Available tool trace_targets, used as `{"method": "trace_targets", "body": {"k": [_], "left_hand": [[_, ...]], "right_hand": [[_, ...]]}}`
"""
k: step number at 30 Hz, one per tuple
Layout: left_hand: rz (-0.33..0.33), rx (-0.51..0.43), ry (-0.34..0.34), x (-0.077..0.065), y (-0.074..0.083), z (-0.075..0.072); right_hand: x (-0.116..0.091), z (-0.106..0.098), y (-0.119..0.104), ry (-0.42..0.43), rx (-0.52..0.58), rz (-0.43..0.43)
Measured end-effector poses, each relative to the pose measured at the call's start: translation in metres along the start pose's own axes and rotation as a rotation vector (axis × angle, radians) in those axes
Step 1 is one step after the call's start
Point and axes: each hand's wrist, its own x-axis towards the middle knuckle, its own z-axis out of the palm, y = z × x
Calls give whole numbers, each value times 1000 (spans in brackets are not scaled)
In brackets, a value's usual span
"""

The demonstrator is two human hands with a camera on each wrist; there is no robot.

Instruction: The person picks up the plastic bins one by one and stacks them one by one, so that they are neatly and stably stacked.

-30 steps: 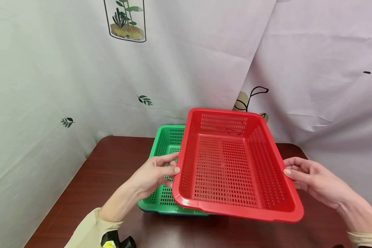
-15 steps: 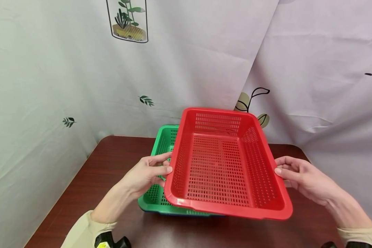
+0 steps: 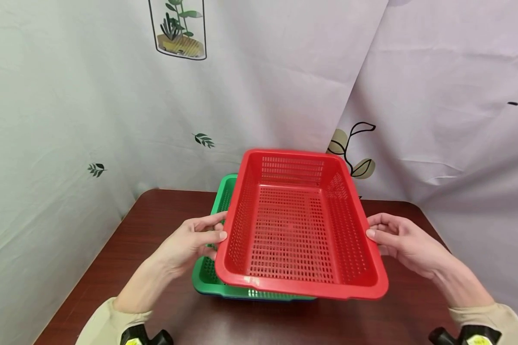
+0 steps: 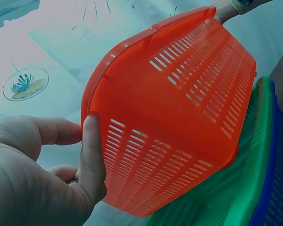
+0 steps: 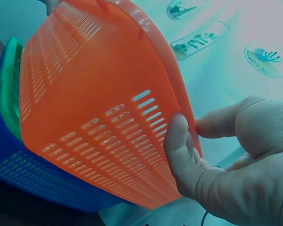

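A red perforated plastic basket is held up and tilted over a green basket. My left hand pinches its left rim, thumb on top and fingers beneath. On the opposite side my right hand grips the right rim the same way. The left wrist view shows the thumb and a finger of the left hand on either side of the rim. Under the green basket sits a blue basket, seen nested with it in the right wrist view. Much of the green basket is hidden behind the red one.
The baskets are above a dark reddish-brown table with rounded back corners. A pale curtain with plant prints hangs close behind the table and along its left side.
Both hands have carried the red basket steadily to the left, so it now covers more of the green basket. The grip on both rims is unchanged.
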Motion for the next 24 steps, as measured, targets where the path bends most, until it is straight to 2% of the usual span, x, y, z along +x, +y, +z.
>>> {"method": "trace_targets", "body": {"k": [13,24], "left_hand": [[6,-15,34,-6,1,-15],[16,-24,27,-11,0,-26]], "right_hand": [[17,14,1,6,5,5],[25,26,0,35,0,12]]}}
